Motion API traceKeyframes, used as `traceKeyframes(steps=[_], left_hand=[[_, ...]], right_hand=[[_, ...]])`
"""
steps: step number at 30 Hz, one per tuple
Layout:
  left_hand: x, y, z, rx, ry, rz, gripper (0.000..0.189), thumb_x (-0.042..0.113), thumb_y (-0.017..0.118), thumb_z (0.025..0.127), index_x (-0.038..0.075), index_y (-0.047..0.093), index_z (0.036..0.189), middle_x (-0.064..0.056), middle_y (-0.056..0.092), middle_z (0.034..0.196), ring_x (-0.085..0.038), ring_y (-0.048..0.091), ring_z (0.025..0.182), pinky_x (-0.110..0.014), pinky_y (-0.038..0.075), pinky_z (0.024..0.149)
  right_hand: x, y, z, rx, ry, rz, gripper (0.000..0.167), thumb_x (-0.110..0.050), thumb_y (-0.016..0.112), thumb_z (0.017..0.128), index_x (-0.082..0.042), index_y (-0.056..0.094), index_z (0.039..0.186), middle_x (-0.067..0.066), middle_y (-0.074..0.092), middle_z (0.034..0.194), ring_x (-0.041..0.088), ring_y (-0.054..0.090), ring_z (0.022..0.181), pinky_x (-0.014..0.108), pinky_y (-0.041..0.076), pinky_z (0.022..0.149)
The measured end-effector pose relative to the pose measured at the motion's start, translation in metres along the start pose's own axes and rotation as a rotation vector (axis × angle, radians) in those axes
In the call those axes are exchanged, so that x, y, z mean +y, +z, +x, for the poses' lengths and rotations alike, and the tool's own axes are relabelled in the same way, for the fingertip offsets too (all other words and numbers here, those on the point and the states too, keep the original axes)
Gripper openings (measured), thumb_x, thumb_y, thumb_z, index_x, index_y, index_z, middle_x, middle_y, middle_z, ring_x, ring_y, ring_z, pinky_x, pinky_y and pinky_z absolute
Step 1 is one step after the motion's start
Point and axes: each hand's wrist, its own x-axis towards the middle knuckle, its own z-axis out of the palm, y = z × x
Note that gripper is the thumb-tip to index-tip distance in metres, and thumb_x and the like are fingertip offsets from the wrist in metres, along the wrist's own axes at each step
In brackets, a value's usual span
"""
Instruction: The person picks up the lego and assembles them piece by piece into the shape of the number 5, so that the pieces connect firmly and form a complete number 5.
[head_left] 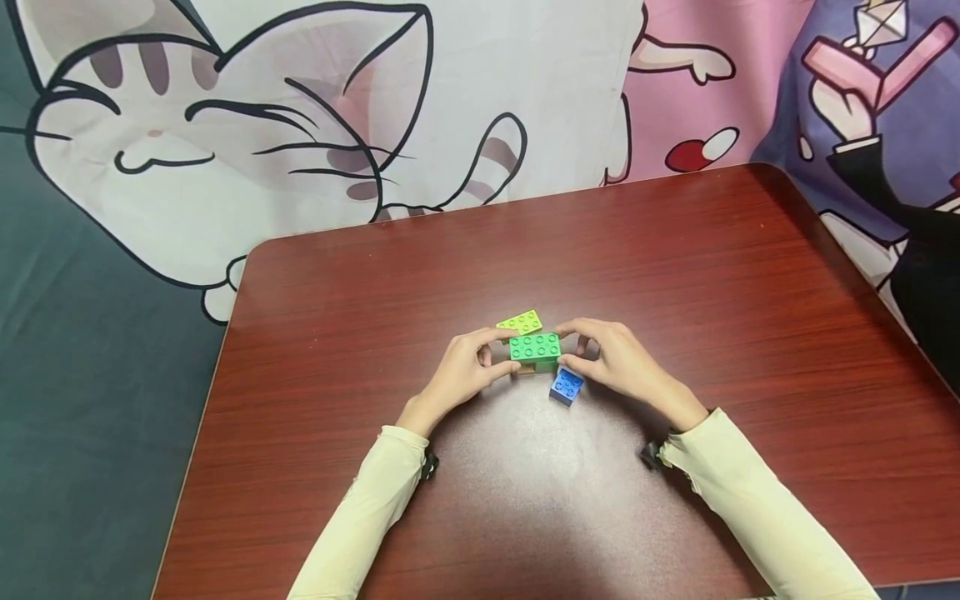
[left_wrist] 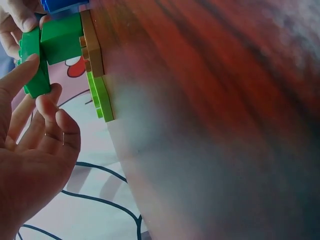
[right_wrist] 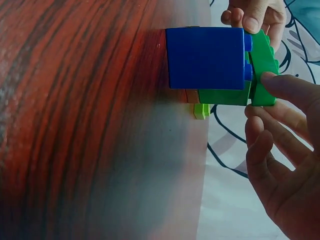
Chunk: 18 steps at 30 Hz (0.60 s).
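Observation:
A flat bright green building brick (head_left: 535,348), studs up, is pinched at one end by my left hand (head_left: 463,367) and at the other by my right hand (head_left: 619,360). Just beneath it a taller green block (left_wrist: 62,40) stands on a flat brown brick (left_wrist: 93,47). From above, the held brick mostly hides both. In the left wrist view the held brick (left_wrist: 36,65) is slightly tilted against the block's top. A lime green brick (head_left: 521,322) lies right behind this group. On the near side, by my right thumb, sits a blue brick (head_left: 566,386).
The bricks are on a dark red-brown wooden table (head_left: 337,292) with rounded far corners. Behind it hangs a printed cloth (head_left: 570,75) with a cartoon cat. Dark wrist cameras (head_left: 652,455) are worn at the cuffs of the pale sleeves (head_left: 757,492).

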Motion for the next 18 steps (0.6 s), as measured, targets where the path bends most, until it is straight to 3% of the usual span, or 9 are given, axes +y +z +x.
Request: traceKeyframes(steps=[11,18], left_hand=[[0.0003,0.0002,0.0003,-0.008,-0.057,-0.009,0.039,0.014,0.079,0.075,0.006,0.067,0.11,0.004,0.05,0.058,-0.005,0.044,0.049,-0.021,0.037,0.042],[0.0003,0.0001,0.0017,-0.014,-0.054,-0.002,0.038,0.015,0.079,0.074,0.005,0.068,0.109,0.003,0.049,0.057,-0.005,0.044,0.049,-0.021,0.037,0.042]], right_hand=[[-0.0015,-0.0002,0.0023,-0.005,-0.003,-0.018,0.031,-0.013,0.075,0.077,-0.009,0.065,0.106,0.004,0.066,0.08,0.008,0.053,0.059,0.026,0.041,0.052],[-0.0029,0.0007,0.0024,-0.002,-0.008,0.017,0.03,-0.006,0.075,0.076,-0.004,0.065,0.104,0.008,0.066,0.082,0.008,0.053,0.06,0.026,0.044,0.051]])
